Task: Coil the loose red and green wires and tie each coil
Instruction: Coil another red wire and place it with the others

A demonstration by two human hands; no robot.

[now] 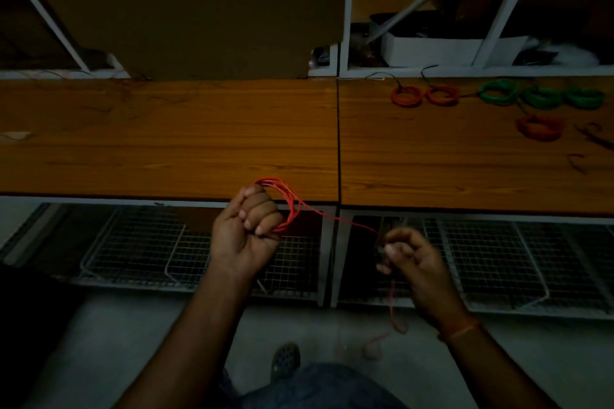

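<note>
The left hand [247, 226] is closed in a fist round a partly wound red coil [288, 206], held at the near edge of the wooden table [166, 143]. The loops stand out to the right of the curled fingers and arch over the knuckles, above the table edge.

From the coil a single strand of red wire [345, 222] runs down and to the right, taut, to the right hand [412, 259]. That hand is blurred; its thumb and fingers are curled together on the strand, pinching it. Below the hand the wire hangs slack toward the floor [133, 342], ending in a loose curl.

The two hands are well apart, both in front of the table edge and above the wire-mesh trays [149, 252] under the table.

On the far right of the table lie three finished red coils [407, 96] and three green coils [541, 98], in a rough row with one red coil nearer.

A band [460, 332] is on the right wrist.
</note>
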